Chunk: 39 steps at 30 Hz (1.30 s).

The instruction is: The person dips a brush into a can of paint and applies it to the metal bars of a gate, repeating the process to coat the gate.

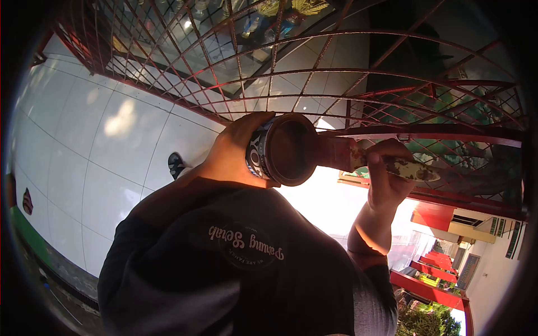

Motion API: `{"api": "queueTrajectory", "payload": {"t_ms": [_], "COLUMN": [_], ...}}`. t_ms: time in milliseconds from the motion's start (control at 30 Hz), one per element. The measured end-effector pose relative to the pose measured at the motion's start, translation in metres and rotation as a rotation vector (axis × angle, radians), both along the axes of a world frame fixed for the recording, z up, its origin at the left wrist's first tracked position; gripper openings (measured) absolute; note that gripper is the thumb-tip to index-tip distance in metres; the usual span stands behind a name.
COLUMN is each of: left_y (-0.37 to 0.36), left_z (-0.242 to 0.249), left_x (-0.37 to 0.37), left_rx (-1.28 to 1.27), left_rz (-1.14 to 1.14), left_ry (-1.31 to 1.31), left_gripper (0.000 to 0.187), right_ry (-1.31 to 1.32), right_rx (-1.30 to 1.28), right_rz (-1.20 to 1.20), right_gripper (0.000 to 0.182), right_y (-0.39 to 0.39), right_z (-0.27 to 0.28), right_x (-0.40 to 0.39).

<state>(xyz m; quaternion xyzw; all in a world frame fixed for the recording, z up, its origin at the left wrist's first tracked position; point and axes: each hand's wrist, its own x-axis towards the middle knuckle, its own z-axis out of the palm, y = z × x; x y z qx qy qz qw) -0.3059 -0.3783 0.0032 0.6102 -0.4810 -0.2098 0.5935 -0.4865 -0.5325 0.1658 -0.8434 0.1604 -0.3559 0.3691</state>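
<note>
My left hand [232, 157] grips a small round paint can [288, 150] by its side, with the open mouth turned toward me. The can has a black label with white letters and a dark reddish-brown inside. My right hand [386, 182] is closed on the paint-spattered pale handle of a flat brush [358, 158]. The brush's red-stained head lies against the rim of the can. Both hands are raised in front of my chest, close to a red metal grille [314, 73].
The red grille of bars and mesh spans the top and right. White floor tiles [95, 140] fill the left, with a shoe [176, 164] on them. My dark printed shirt [246, 269] fills the bottom. Red-trimmed buildings and greenery show at the lower right.
</note>
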Motion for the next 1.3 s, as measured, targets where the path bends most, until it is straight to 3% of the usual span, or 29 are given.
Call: {"api": "queueTrajectory", "payload": {"t_ms": [200, 400, 500, 600, 700, 800, 933, 1100, 1300], "left_y": [-0.015, -0.033, -0.045, -0.058, -0.073, -0.092, -0.110, -0.128, -0.140], "left_z": [0.001, -0.004, -0.006, -0.006, -0.005, -0.013, -0.013, -0.015, -0.013], "left_x": [-0.013, -0.024, -0.030, -0.037, -0.041, -0.048, -0.063, -0.081, -0.088], "left_rx": [-0.074, -0.079, -0.033, 0.000, -0.039, -0.140, -0.136, -0.136, -0.123], "left_rz": [0.018, 0.009, -0.001, -0.030, -0.070, -0.075, -0.037, -0.006, 0.008], "left_ry": [-0.028, -0.031, -0.061, -0.021, 0.030, -0.004, -0.048, -0.084, -0.094], "left_gripper": [0.112, 0.113, 0.114, 0.116, 0.118, 0.118, 0.115, 0.115, 0.117], "right_ry": [0.031, -0.242, -0.164, -0.120, -0.290, -0.318, -0.120, -0.103, -0.153], "right_rx": [-0.054, 0.176, 0.142, 0.228, 0.505, 0.671, 0.591, 0.625, 0.689], "right_rz": [-0.051, -0.109, -0.069, -0.154, -0.111, -0.324, -0.471, -0.331, -0.199], "right_gripper": [0.014, 0.015, 0.014, 0.013, 0.013, 0.018, 0.024, 0.015, 0.010], "right_y": [-0.014, -0.034, -0.037, -0.050, -0.076, -0.093, -0.113, -0.157, -0.162], "right_z": [-0.004, -0.029, -0.032, -0.040, -0.061, -0.083, -0.099, -0.130, -0.121], "right_x": [-0.022, -0.041, -0.050, -0.062, -0.079, -0.091, -0.110, -0.145, -0.141]}}
